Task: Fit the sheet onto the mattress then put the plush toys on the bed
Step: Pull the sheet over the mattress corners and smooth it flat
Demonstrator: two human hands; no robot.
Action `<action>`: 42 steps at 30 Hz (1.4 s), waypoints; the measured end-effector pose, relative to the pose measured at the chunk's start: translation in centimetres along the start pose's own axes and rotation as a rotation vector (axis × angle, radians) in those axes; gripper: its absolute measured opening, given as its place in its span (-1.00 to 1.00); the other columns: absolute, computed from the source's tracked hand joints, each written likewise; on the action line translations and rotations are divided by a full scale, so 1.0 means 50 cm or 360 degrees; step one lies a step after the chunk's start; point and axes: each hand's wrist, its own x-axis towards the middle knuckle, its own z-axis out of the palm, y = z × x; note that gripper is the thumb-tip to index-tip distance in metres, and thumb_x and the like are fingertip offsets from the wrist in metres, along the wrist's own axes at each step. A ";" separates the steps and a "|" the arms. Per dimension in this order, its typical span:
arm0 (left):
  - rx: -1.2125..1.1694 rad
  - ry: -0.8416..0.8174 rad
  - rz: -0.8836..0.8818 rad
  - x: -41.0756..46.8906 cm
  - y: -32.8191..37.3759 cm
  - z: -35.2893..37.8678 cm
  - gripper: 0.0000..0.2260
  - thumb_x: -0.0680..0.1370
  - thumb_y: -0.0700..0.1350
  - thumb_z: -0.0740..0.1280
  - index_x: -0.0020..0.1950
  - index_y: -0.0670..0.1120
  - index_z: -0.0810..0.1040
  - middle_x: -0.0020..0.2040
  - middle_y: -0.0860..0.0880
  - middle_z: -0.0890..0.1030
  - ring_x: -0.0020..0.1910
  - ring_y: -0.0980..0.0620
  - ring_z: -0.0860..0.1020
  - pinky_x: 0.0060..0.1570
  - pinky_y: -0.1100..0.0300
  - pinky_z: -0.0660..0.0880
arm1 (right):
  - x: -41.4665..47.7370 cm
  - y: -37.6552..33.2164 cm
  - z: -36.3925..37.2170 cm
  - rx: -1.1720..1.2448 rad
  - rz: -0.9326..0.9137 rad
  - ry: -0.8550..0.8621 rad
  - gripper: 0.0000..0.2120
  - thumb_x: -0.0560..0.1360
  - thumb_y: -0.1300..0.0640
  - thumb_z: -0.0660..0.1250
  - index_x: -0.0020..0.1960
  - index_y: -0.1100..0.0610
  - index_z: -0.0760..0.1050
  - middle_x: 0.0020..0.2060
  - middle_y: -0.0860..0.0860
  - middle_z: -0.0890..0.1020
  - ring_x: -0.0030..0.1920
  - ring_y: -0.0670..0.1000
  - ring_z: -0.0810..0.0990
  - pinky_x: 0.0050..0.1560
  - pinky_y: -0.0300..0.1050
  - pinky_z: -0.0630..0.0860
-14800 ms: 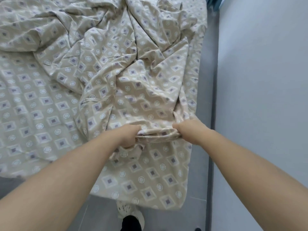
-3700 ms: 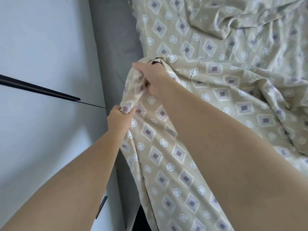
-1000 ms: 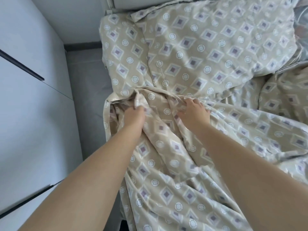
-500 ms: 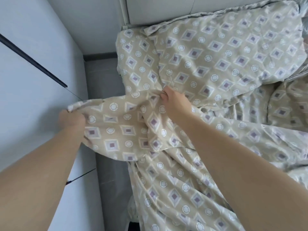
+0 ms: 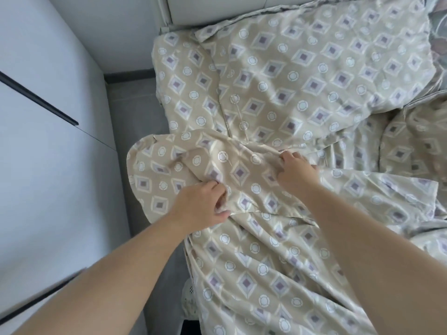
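Person's only partway: left hand [image 5: 200, 206] and right hand [image 5: 296, 172] are both gripping the bunched sheet [image 5: 254, 262] mid-frame, it's lying rumpled, not fitted, and no plush toys are showing yet.

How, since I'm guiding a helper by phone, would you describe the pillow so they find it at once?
Start at the pale headboard at the top. Directly below lies the plump beige pillow printed with purple diamonds and white rings. Unlike the crumpled matching sheet that the left hand and right hand grip, it is puffed and smooth.
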 end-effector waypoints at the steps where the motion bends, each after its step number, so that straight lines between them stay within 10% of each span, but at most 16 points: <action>1: 0.0203 -0.0132 0.0017 0.003 0.013 0.021 -0.60 0.34 0.24 0.40 -0.02 -0.01 0.48 -0.15 0.08 0.49 -0.21 0.03 0.54 -0.36 0.22 0.36 | -0.008 0.018 0.002 -0.0079 -0.0001 -0.0055 -0.51 0.50 0.03 0.25 0.41 0.02 0.26 0.31 0.07 0.41 0.34 0.15 0.36 0.34 0.18 0.25; 4: 0.0586 -0.0259 -0.0286 0.027 0.030 0.043 -0.35 0.30 0.02 0.55 0.29 -0.06 0.35 0.16 -0.07 0.43 0.09 -0.09 0.48 -0.13 0.11 0.46 | -0.024 0.049 0.009 -0.0316 -0.0026 -0.0182 -0.33 0.48 -0.10 0.33 0.50 -0.04 0.13 0.39 0.05 0.35 0.40 0.14 0.31 0.41 0.29 0.13; 8: 0.0681 -0.0458 -0.0369 0.038 0.029 0.025 -0.49 0.40 -0.27 0.43 0.30 -0.10 0.36 0.22 -0.07 0.47 0.16 -0.09 0.49 -0.08 0.13 0.45 | -0.054 0.082 0.015 -0.0481 0.0044 -0.0127 -0.75 0.51 0.19 0.22 0.18 0.04 0.42 0.07 0.01 0.57 0.16 0.11 0.53 0.42 0.25 0.13; 14: 0.0998 -0.1025 -0.0564 -0.026 -0.029 -0.012 -0.72 0.52 -0.20 0.27 0.23 0.00 0.49 0.15 -0.01 0.55 0.15 -0.04 0.54 -0.06 0.15 0.41 | -0.054 0.076 -0.038 -0.0223 0.0019 0.0530 -0.81 0.47 0.28 0.17 -0.03 0.05 0.47 -0.16 0.00 0.54 -0.05 0.10 0.56 0.17 0.02 0.31; 18: 0.0733 -0.1311 -0.0694 -0.054 -0.010 -0.015 -0.58 0.54 -0.05 0.24 0.40 0.07 0.32 0.17 -0.02 0.51 0.12 -0.07 0.52 0.09 0.08 0.47 | -0.072 0.064 -0.055 -0.0154 -0.0054 0.0370 -0.84 0.54 0.15 0.19 0.11 0.07 0.43 -0.05 0.05 0.50 0.14 0.15 0.51 0.33 0.12 0.23; 27: 0.0583 -0.0567 -0.0412 -0.013 0.197 -0.001 -0.75 0.52 -0.20 0.22 0.20 -0.09 0.43 0.06 -0.03 0.50 0.01 -0.06 0.52 -0.20 0.11 0.36 | -0.250 0.197 0.023 0.0078 -0.0056 0.0407 -0.34 0.48 0.28 0.22 0.51 -0.05 0.12 0.49 0.04 0.19 0.47 0.14 0.19 0.37 0.15 0.27; 42: 0.0736 -0.0211 -0.0468 0.067 0.200 0.101 -0.44 0.45 -0.33 0.31 0.39 -0.11 0.20 0.18 -0.20 0.43 0.12 -0.17 0.49 -0.13 0.05 0.46 | -0.197 0.277 0.146 0.0955 0.0287 0.0180 -0.63 0.53 0.05 0.23 0.32 0.09 0.32 0.08 0.08 0.54 -0.04 0.09 0.56 -0.22 -0.08 0.46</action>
